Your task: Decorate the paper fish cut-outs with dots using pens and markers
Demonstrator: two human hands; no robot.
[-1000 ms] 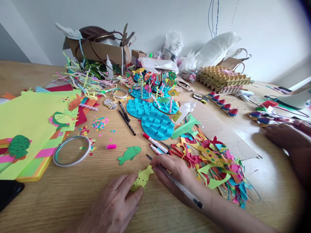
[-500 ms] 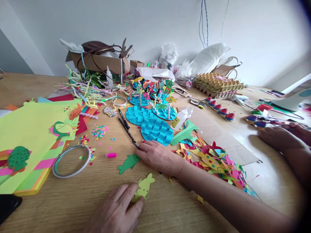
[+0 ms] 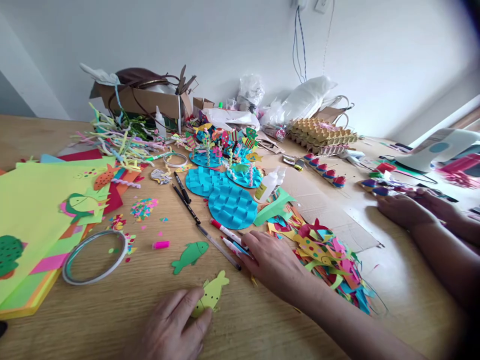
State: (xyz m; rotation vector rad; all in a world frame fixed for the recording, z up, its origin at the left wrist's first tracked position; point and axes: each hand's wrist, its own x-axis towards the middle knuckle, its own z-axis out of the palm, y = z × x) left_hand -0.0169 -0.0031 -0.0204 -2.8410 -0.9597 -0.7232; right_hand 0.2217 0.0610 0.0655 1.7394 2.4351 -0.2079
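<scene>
Pressure from the left hand pinching the yellow fish is best light; the right hand's grip at the markers is unclear.

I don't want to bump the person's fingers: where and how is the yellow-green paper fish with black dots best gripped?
Probably pinch the yellow-green paper fish by its slim tail, coming from the far side: it seems to lie flat, the tail points away from the person, uncovered, and the bare left hand covers part of its head end.
</scene>
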